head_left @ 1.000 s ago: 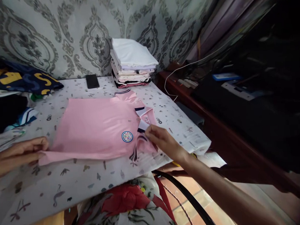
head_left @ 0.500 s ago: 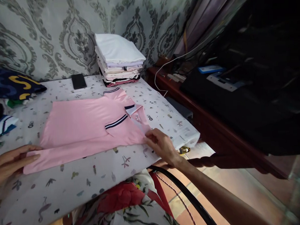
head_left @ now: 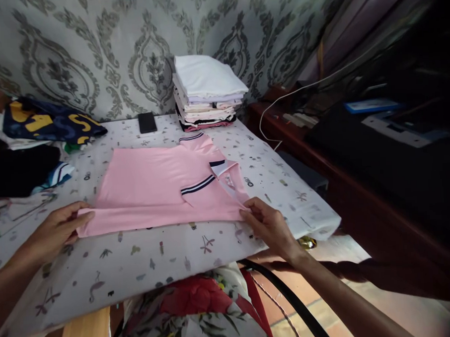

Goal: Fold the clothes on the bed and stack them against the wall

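A pink polo shirt (head_left: 147,177) with navy-and-white striped sleeve cuffs lies on the patterned cloth, its collar toward the right. Its near side is folded inward in a long strip, and one sleeve rests on the body. My left hand (head_left: 65,224) pinches the near corner at the hem end, thumb on top and the other fingers partly underneath. At the collar end, my right hand (head_left: 266,221) grips the near shoulder edge between thumb and fingers. The fold runs nearly straight between both hands.
A stack of folded clothes (head_left: 210,92) stands by the wall. Left of it lies a black phone (head_left: 147,123). Loose clothes (head_left: 51,124) are heaped at the far left. A white cable (head_left: 262,127) trails over a dark wooden desk (head_left: 302,140) at right.
The view has swung left, so everything sits further right. My left hand has drawn the hem corner inward, and the folded strip looks straighter. Both hands keep their hold.
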`<act>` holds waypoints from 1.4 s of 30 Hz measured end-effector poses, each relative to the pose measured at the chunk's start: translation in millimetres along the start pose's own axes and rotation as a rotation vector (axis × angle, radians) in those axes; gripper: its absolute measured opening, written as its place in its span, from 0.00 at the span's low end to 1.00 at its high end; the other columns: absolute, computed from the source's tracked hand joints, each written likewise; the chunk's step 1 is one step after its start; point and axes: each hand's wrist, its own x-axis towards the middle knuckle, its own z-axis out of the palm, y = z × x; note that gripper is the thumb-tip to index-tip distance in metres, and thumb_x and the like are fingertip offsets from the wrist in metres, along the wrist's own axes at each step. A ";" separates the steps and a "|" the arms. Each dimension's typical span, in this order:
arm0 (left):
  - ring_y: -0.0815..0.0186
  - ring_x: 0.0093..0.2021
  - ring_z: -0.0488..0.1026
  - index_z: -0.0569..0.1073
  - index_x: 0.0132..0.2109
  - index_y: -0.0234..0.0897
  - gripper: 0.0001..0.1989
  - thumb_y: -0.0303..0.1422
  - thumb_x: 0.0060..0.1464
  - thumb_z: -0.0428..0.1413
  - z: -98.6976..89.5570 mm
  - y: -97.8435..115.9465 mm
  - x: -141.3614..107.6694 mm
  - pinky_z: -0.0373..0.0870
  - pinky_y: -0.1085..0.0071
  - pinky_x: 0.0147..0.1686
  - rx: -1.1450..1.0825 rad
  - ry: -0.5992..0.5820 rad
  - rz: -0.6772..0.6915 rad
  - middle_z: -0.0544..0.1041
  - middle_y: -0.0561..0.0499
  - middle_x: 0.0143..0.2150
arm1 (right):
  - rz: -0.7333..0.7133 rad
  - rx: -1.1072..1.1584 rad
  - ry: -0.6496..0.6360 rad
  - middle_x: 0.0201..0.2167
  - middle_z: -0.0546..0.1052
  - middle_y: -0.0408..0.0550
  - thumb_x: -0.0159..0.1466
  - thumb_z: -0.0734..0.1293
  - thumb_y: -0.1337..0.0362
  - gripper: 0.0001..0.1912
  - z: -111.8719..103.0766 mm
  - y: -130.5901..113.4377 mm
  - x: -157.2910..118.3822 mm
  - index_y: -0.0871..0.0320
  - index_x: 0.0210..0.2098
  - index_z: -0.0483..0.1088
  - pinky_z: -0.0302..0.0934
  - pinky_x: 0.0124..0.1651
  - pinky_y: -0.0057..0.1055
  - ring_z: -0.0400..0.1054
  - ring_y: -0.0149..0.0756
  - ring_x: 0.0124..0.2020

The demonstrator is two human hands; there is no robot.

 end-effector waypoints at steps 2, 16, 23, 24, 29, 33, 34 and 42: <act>0.71 0.20 0.56 0.70 0.40 0.39 0.26 0.56 0.44 0.52 -0.2 -2.4 3.1 0.54 0.76 0.20 0.004 -0.018 -0.003 0.58 0.61 0.22 | -0.022 -0.099 0.016 0.20 0.66 0.38 0.66 0.63 0.52 0.13 -1.7 2.2 0.4 0.56 0.37 0.69 0.52 0.23 0.26 0.58 0.28 0.22; 0.59 0.45 0.73 0.70 0.45 0.39 0.14 0.41 0.64 0.45 77.5 107.6 24.6 0.69 0.64 0.43 0.304 -0.041 0.714 0.76 0.46 0.45 | -0.048 -0.051 0.128 0.27 0.74 0.42 0.66 0.63 0.53 0.18 6.5 18.3 -2.9 0.57 0.50 0.69 0.61 0.24 0.26 0.66 0.30 0.22; 0.57 0.53 0.70 0.71 0.49 0.38 0.10 0.33 0.66 0.48 156.1 158.0 28.1 0.67 0.58 0.55 0.265 -0.259 1.136 0.75 0.42 0.51 | -0.226 -0.179 0.112 0.30 0.74 0.45 0.66 0.64 0.58 0.13 -8.6 18.0 -13.2 0.56 0.47 0.73 0.64 0.25 0.27 0.67 0.31 0.25; 0.57 0.56 0.69 0.70 0.52 0.38 0.11 0.32 0.65 0.50 154.3 153.8 26.9 0.66 0.57 0.57 0.271 -0.270 1.143 0.74 0.42 0.53 | -0.266 -0.198 0.129 0.31 0.73 0.46 0.66 0.64 0.59 0.13 -12.0 14.2 -13.2 0.57 0.47 0.73 0.65 0.26 0.28 0.67 0.32 0.25; 0.59 0.63 0.66 0.63 0.62 0.41 0.18 0.37 0.68 0.46 105.5 107.4 16.8 0.64 0.59 0.62 0.225 -0.215 0.983 0.70 0.41 0.62 | -0.488 -0.278 0.098 0.37 0.75 0.50 0.69 0.63 0.60 0.11 -1.2 -17.7 12.2 0.56 0.47 0.73 0.71 0.32 0.31 0.71 0.35 0.31; 0.59 0.70 0.57 0.58 0.68 0.41 0.25 0.44 0.69 0.44 68.8 57.6 15.8 0.58 0.58 0.67 0.300 -0.140 0.835 0.61 0.41 0.70 | -0.734 -0.447 -0.131 0.58 0.73 0.58 0.71 0.60 0.60 0.18 41.1 -31.4 44.6 0.56 0.57 0.70 0.70 0.56 0.44 0.70 0.47 0.57; 0.58 0.72 0.55 0.56 0.69 0.41 0.27 0.46 0.68 0.44 63.4 45.3 17.8 0.54 0.57 0.69 0.345 -0.123 0.807 0.58 0.41 0.72 | -0.780 -0.499 -0.167 0.63 0.69 0.59 0.71 0.59 0.60 0.21 50.8 -29.9 50.4 0.56 0.62 0.66 0.66 0.61 0.47 0.65 0.48 0.62; 0.54 0.71 0.56 0.60 0.69 0.40 0.28 0.45 0.68 0.41 34.1 -32.8 53.4 0.48 0.50 0.70 0.587 0.141 0.653 0.60 0.41 0.72 | -0.787 -0.600 -0.226 0.70 0.61 0.54 0.71 0.61 0.58 0.31 59.6 -15.0 48.0 0.52 0.71 0.53 0.60 0.66 0.47 0.56 0.45 0.69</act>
